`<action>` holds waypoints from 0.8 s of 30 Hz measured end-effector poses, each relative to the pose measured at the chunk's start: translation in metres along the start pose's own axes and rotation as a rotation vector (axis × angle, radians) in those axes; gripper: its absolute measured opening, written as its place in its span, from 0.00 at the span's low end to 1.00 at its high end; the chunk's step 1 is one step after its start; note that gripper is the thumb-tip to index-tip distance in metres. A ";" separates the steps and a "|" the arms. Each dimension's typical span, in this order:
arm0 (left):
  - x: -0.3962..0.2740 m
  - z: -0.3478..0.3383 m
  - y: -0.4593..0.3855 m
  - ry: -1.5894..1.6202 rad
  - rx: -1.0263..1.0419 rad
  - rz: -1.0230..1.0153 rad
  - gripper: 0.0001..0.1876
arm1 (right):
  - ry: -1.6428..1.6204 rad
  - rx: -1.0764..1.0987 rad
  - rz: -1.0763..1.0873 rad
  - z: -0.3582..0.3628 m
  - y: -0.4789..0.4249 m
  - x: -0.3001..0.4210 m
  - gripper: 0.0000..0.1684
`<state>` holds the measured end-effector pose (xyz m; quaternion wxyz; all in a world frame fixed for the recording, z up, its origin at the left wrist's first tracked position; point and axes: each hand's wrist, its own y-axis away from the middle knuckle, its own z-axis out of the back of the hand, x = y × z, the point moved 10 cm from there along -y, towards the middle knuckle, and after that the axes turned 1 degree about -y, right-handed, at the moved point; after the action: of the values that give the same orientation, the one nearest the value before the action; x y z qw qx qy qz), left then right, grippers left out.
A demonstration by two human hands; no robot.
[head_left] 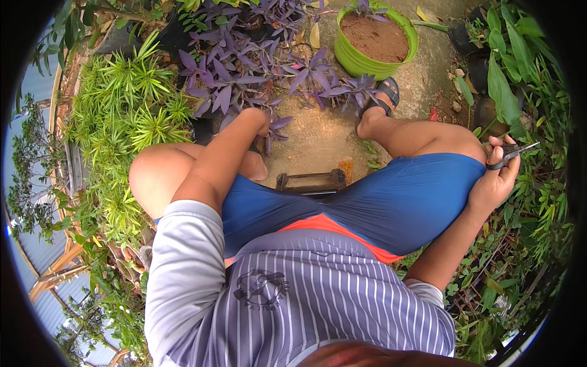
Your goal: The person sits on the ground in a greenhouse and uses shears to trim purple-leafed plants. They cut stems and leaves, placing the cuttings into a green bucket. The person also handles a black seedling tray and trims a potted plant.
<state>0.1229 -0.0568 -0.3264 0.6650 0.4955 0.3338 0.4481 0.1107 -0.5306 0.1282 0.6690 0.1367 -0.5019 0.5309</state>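
My left hand point(257, 120) reaches down among the stems of a purple-leaved trailing plant point(223, 86), beside my left leg; its fingers are mostly hidden, so what they touch cannot be seen. Over my right knee, my right hand point(497, 172) holds a pair of small scissors point(510, 155) with dark handles, the metal tip pointing outward to the right. A bright green plastic pot point(367, 66) filled with brown soil point(373, 39) stands in front of my right foot, with a small purple cutting point(368, 10) at its far edge.
Bushy light-green plants point(124, 91) grow on the left. Broad-leaved plants point(503, 89) and dark pots point(463, 37) line the right. A low seat or stool point(309, 181) shows between my legs, over a concrete path point(316, 137). Dry yellow leaves lie near the green pot.
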 end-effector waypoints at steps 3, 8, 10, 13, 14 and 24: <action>-0.044 0.063 -0.009 0.608 -0.553 -0.261 0.19 | 0.028 -0.032 0.014 0.004 0.001 0.006 0.23; -0.107 0.072 -0.069 1.813 -0.497 -0.120 0.25 | 0.136 -0.007 0.013 0.003 -0.002 0.004 0.23; -0.114 0.074 -0.087 1.773 -0.571 -0.033 0.27 | 0.151 -0.006 0.010 0.008 -0.001 0.003 0.23; -0.100 0.090 -0.094 1.353 -0.888 0.043 0.25 | 0.148 -0.015 0.014 0.013 0.000 -0.003 0.23; -0.124 0.098 -0.095 1.376 -0.822 -0.041 0.24 | 0.184 -0.047 -0.004 0.029 0.005 -0.011 0.23; -0.063 0.086 -0.044 1.170 -1.084 -0.313 0.20 | 0.117 -0.003 -0.017 0.012 -0.001 0.001 0.23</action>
<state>0.1877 -0.1510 -0.3441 0.5854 -0.2621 0.4295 0.6357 0.1054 -0.5387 0.1349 0.7019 0.1085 -0.4617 0.5315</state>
